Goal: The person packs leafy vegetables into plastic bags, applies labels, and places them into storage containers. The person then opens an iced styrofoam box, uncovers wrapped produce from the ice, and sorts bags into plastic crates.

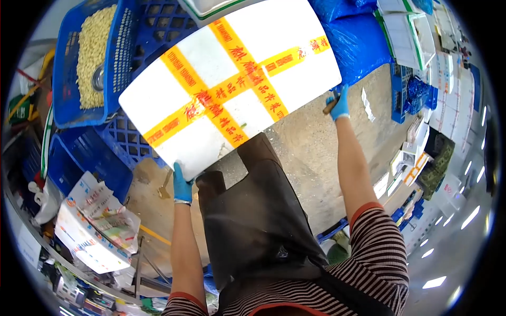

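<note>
A large white foam box (263,105), crossed by yellow tape with red printing, is held out in front of my body. My left hand (182,184), in a blue glove, grips its near left corner. At the near right corner is my right hand (340,104), also blue-gloved, its fingers closed round a small brown-handled tool (330,107) and touching the box edge. What the tool's far end looks like is hidden. Below the box hangs my dark apron (253,221).
A blue crate (113,63) of pale peeled pieces with a metal bowl (98,78) stands upper left. Under it is another blue crate (95,158). Blue bags (358,47) lie upper right, near a blue pallet (399,92). A printed white carton (95,226) is lower left.
</note>
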